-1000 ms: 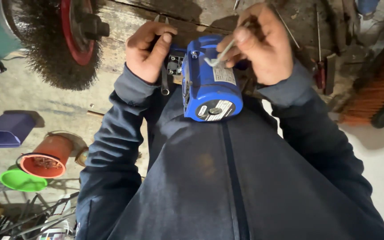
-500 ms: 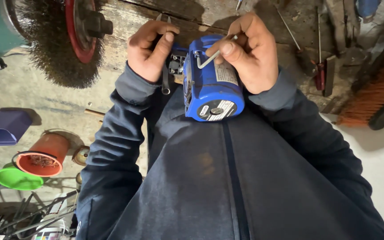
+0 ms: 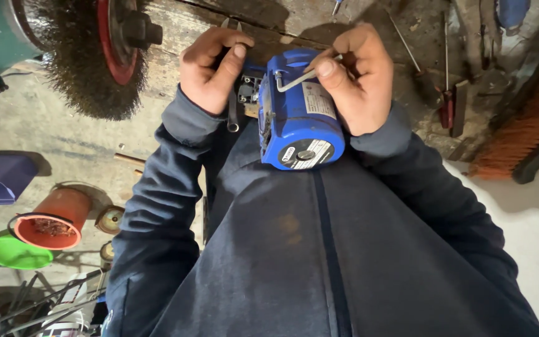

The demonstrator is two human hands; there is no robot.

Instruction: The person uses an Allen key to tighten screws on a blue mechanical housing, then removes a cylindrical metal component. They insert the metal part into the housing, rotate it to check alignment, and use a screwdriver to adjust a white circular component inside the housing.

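I see the blue motor housing [image 3: 299, 118] resting against my torso at the edge of the table [image 3: 269, 25], round end cap toward me. My right hand [image 3: 360, 81] is closed around a bent hex key [image 3: 294, 79], pinching its long arm, the short end set down on top of the housing. My left hand [image 3: 210, 68] is clenched on the dark fitting at the motor's far-left side. I'd keep the key seated square and the body braced. A wire brush wheel [image 3: 88, 62] sits just left.
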